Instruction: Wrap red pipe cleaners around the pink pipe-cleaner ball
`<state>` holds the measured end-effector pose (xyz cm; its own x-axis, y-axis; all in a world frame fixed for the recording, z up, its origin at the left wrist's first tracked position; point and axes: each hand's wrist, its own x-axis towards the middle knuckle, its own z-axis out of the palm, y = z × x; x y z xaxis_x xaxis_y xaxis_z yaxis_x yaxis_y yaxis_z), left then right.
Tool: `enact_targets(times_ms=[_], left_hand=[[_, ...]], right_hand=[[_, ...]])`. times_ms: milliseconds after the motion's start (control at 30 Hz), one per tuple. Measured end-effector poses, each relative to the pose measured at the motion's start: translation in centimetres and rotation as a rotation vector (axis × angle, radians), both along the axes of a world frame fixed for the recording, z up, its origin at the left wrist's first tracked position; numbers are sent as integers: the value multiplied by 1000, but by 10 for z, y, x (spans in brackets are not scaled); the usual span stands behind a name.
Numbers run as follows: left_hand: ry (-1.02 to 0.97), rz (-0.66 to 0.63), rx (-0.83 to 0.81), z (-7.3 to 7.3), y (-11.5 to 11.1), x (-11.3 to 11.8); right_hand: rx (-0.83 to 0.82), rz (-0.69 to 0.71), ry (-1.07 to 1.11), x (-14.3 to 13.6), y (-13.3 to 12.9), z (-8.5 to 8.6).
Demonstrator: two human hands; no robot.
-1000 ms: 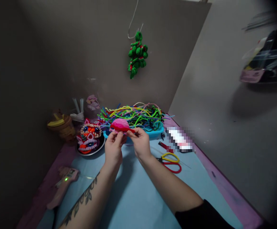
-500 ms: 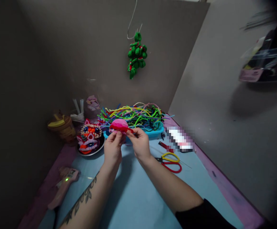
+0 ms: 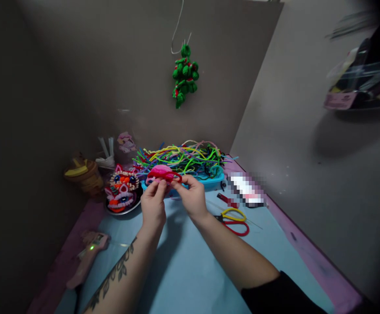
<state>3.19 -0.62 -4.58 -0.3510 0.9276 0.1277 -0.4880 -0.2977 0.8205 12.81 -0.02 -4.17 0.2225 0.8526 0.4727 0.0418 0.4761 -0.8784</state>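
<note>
Both hands, left hand (image 3: 153,205), right hand (image 3: 192,197), pinching pink craft piece (image 3: 160,173) between fingertips

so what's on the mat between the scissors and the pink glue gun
In the head view, the person's two forearms cross the blue mat between the scissors and the glue gun; otherwise that stretch is bare.

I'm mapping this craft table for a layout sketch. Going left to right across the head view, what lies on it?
Pink glue gun → yellow-lidded brown cup → pipe-cleaner lion head → left hand → right hand → yellow-and-red scissors.
</note>
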Motion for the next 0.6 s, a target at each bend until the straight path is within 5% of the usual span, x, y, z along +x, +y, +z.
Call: enact_targets(times_ms=[200,600], left_hand=[[-66,-10,-33,1,0,0],[-93,-85,-56,3,1,0]], right_hand=[[-37,120,174,-8,3,-9],[-38,68,153,-9,8,-9]])
